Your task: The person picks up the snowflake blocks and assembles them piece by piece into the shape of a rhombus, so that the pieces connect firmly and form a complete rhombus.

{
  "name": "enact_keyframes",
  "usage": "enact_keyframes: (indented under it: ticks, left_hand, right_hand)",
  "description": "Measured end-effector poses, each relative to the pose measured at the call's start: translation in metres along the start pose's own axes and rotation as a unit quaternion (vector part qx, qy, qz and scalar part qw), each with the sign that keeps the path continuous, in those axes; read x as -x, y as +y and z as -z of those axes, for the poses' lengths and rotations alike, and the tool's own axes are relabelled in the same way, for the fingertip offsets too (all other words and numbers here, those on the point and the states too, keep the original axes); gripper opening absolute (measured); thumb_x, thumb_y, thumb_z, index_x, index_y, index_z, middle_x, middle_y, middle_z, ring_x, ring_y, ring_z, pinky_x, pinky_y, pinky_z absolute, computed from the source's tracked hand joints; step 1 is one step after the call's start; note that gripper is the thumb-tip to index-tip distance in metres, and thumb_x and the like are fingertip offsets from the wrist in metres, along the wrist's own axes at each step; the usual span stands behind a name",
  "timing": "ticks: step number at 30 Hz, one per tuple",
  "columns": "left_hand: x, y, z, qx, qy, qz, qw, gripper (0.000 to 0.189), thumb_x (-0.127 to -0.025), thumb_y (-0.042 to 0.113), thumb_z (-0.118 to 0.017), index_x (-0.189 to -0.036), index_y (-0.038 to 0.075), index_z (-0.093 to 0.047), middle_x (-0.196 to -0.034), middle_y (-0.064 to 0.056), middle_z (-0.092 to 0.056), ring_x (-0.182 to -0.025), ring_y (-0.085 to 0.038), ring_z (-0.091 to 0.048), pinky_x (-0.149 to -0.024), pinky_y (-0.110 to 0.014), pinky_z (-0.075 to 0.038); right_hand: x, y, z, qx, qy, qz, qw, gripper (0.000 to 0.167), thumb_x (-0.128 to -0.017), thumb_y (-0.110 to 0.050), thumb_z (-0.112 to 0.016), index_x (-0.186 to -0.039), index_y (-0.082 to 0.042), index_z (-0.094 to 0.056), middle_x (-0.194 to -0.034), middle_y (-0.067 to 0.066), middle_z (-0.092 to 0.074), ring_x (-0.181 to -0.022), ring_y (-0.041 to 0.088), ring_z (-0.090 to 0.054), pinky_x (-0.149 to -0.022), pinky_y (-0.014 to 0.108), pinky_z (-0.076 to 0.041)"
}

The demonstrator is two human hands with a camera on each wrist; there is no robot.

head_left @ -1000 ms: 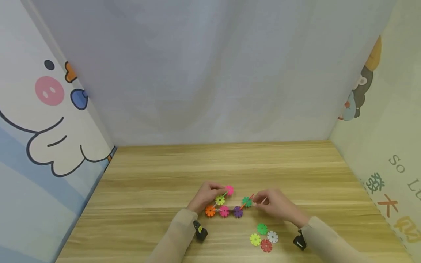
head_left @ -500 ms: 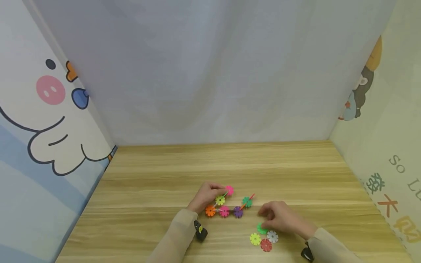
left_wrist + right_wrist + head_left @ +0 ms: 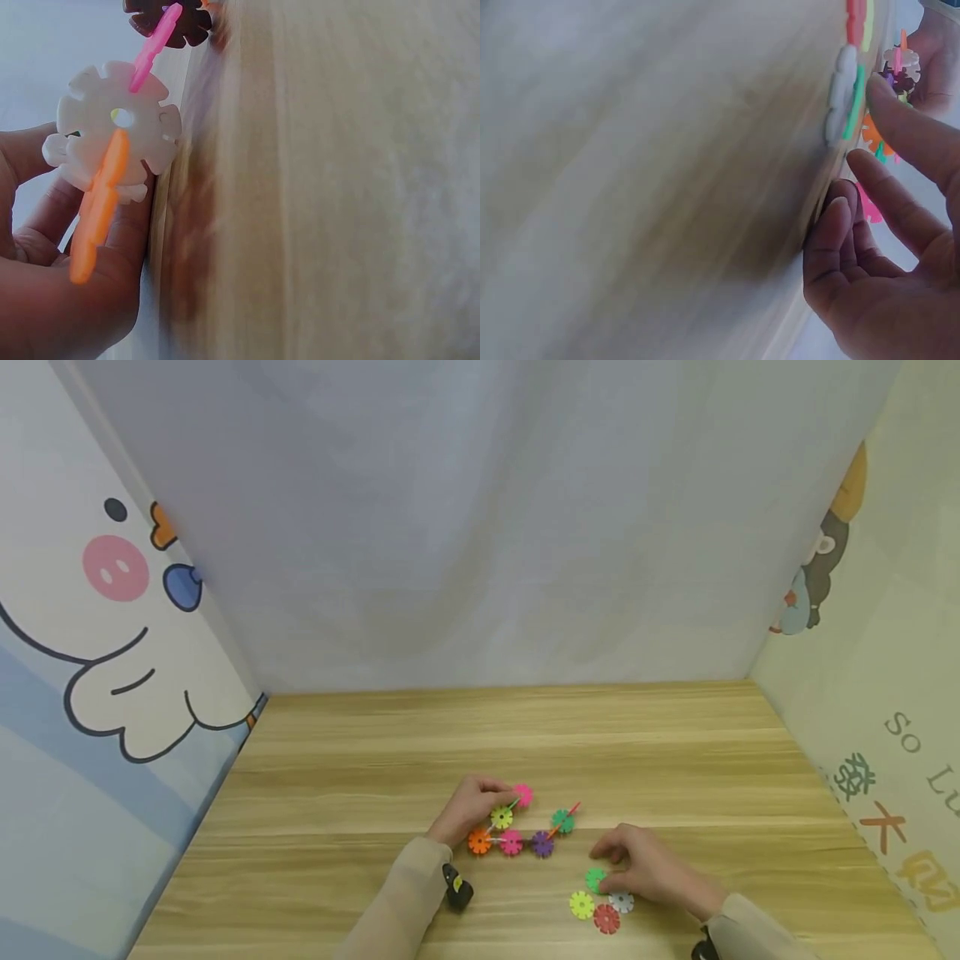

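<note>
A curved chain of interlocked plastic snowflake discs (image 3: pixel 512 842) lies on the wooden table, with flat discs joined by upright ones seen edge-on. My left hand (image 3: pixel 467 808) pinches its upper left end, by a green connecting disc near a pink disc (image 3: pixel 523 794). In the left wrist view a white disc (image 3: pixel 90 120) and an orange disc (image 3: pixel 101 206) stand by the fingers. My right hand (image 3: pixel 645 867) hovers over the loose discs, thumb tip at the edge of a green disc (image 3: pixel 595 881), fingers apart from the thumb. It partly covers a white disc (image 3: pixel 621 904).
A loose yellow disc (image 3: pixel 581 905) and a red disc (image 3: pixel 607 919) lie just in front of the green one. The wooden table (image 3: pixel 360 743) runs back to a grey curtain (image 3: pixel 480 527), with printed cartoon panels on both sides.
My right hand has left the chain's right end and come down toward the front, to the loose green disc. The left hand stays in place at the chain.
</note>
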State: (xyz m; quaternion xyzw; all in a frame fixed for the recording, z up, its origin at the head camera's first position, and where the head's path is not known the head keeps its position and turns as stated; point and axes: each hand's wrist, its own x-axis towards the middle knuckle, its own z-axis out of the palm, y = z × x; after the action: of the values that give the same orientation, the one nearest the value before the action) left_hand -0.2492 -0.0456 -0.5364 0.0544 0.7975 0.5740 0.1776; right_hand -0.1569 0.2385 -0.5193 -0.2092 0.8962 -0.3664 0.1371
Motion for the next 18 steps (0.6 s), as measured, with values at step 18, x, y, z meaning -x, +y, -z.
enact_keyframes:
  ticks: [18]
  left_hand:
    - [0.0005,-0.0015,-0.0016,0.007,0.008,0.015,0.9998,0.015,-0.084,0.022,-0.073,-0.091,0.009,-0.075,-0.096,-0.001,-0.066,-0.083,-0.016,-0.055,-0.068,-0.029,-0.044]
  right_hand:
    - [0.0010,-0.0051,-0.0062,0.034,0.040,-0.002,0.9986,0.027,-0.070,-0.018,-0.084,-0.092,-0.013,-0.069,-0.087,-0.007,-0.058,-0.079,0.012,-0.055,-0.069,0.029,-0.048]
